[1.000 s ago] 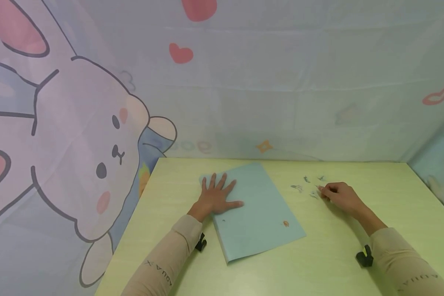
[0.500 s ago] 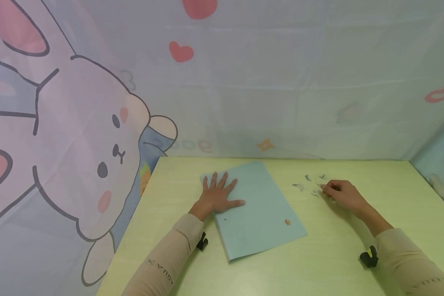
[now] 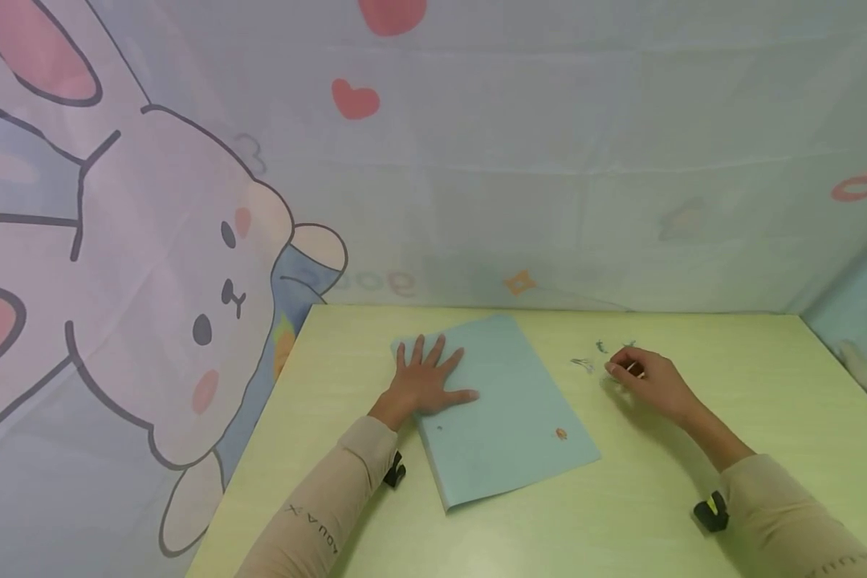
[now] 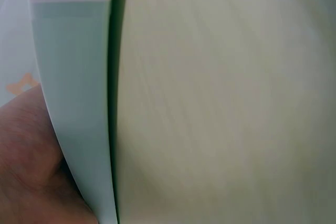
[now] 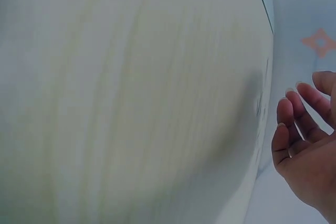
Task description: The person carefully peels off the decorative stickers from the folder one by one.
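Note:
In the head view, a light blue folder (image 3: 506, 401) lies tilted on the table, with a small orange flower-like piece (image 3: 561, 434) on its cover. My left hand (image 3: 422, 388) rests flat on its upper left part, fingers spread. The left wrist view shows the folder's spine (image 4: 76, 77) with a printed label. To the folder's right, my right hand (image 3: 646, 381) hovers over several small sprig-like pieces (image 3: 582, 364), fingers loosely bent. In the right wrist view, its thumb and forefinger stand apart, and nothing shows between them. The hand hides some pieces.
A pale yellow-green table (image 3: 347, 345) carries everything. Behind it hangs a light cloth (image 3: 592, 160) printed with a rabbit and hearts. Black wrist-worn devices (image 3: 712, 512) sit beneath both forearms.
My right hand has moved slightly left over the sprig pieces, and its thumb and fingertips now look less tightly together. The left hand and folder have stayed put.

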A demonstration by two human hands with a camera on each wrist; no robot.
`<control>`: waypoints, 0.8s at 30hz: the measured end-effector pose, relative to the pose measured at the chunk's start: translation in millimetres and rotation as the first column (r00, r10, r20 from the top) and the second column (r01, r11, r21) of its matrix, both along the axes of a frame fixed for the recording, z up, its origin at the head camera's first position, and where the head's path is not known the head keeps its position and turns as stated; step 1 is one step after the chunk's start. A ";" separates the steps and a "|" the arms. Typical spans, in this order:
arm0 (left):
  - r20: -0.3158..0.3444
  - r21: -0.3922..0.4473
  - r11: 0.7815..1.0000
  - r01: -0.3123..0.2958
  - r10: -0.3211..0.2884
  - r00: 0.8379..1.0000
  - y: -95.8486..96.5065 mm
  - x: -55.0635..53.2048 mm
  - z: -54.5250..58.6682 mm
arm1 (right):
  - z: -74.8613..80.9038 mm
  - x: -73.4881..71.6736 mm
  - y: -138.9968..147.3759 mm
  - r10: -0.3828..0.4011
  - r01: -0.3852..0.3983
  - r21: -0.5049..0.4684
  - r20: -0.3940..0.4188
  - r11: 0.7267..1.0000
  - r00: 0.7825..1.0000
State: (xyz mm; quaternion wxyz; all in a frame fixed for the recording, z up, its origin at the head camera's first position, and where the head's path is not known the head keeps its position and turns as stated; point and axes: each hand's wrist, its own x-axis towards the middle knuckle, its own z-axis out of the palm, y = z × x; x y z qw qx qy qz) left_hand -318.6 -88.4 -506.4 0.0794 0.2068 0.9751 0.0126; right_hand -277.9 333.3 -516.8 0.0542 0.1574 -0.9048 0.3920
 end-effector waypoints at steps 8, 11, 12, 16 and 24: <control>0.000 -0.001 1.000 -0.005 0.005 1.000 1.2 0.4 1.0 | 7.5 6.7 -24.5 0.087 -0.087 -0.001 -0.057 0.996 0.995; -0.001 0.005 1.000 -0.007 0.007 1.000 1.4 0.4 1.5 | 8.5 8.4 -30.8 0.113 -0.115 -0.016 -0.064 0.993 0.991; -0.002 0.006 1.000 -0.008 0.008 1.000 1.5 0.5 1.5 | 8.3 9.3 -32.5 0.124 -0.126 -0.022 -0.064 0.992 0.990; 0.002 0.006 1.000 -0.007 0.007 1.000 1.8 1.9 2.7 | 4.3 13.7 -38.2 0.179 -0.181 -0.018 -0.078 0.983 0.981; 0.009 0.001 1.000 -0.010 0.010 1.000 2.9 3.0 3.7 | -1.6 26.2 -50.4 0.271 -0.266 0.060 -0.089 0.962 0.959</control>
